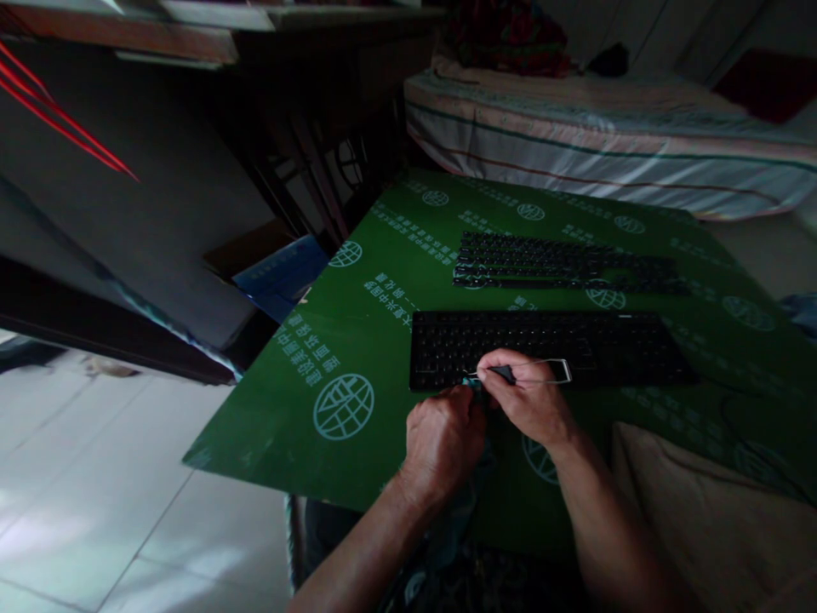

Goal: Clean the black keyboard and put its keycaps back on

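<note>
Head view. Wire tool (pixel 504 373): probably light, springy, easily bent; best held by its dark middle piece. Thin pale wire, squared loop at one end. Location: over the near edge of the black keyboard (pixel 511 336). Right hand (pixel 529 398): pinched on the tool. Left hand (pixel 445 432): closed around teal cloth (pixel 471 383), likely soft; anything inside hidden. Loose black keycaps (pixel 549 260): in rows beyond, on green surface (pixel 396 340).

Light is dim, with glare on the floor tiles (pixel 82 485) and deep shadow beneath the desk (pixel 153 38).
</note>
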The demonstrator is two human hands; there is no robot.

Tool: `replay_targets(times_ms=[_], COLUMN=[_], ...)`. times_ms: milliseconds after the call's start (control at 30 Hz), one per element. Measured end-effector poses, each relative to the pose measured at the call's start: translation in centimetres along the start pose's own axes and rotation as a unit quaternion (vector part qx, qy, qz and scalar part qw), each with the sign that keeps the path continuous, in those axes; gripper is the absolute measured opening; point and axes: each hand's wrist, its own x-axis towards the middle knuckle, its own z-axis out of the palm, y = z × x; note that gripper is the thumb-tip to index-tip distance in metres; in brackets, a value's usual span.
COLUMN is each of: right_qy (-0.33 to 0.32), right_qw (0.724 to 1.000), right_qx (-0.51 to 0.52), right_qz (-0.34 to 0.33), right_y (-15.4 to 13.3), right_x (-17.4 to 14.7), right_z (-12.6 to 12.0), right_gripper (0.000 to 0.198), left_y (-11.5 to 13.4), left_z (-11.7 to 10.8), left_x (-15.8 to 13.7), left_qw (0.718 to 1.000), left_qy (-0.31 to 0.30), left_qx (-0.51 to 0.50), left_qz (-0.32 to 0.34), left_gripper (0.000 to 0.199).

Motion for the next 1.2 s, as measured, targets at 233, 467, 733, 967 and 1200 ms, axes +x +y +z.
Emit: replay_targets(times_ms=[233, 467, 733, 967, 1200], right_qy=[-0.010, -0.024, -0.015, 0.004, -0.012], right_qw=[1.000, 0.999, 1.000, 1.000, 1.000], right_qx=[0.014, 0.031, 0.026, 0.006, 0.022], right_qz=[-0.011, -0.008, -0.004, -0.001, -0.007], right_y=[-0.35, -0.63, -0.11, 0.03, 0.02], right_x=[-0.12, -0.20, -0.02, 0.12, 0.15], right_z=[0.34, 0.35, 0.17, 0.04, 0.15], right_gripper=[0.013, 0.012, 0.013, 0.012, 0.012], left_y=[-0.27, -0.59, -0.75, -0.23, -0.14], left_z=[-0.33, -0.85, -0.69, -0.36, -0.44], left_x=[-0.38, -0.77, -0.70, -0.32, -0.48], left_qw=[1.000, 1.000, 1.000, 1.000, 1.000], left_qy=[0.001, 0.000, -0.003, 0.003, -0.014], left_qx=[0.006, 0.012, 0.021, 0.014, 0.022], left_qz=[-0.007, -0.013, -0.012, 0.001, -0.005], left_gripper=[0.019, 0.019, 0.019, 0.019, 0.019])
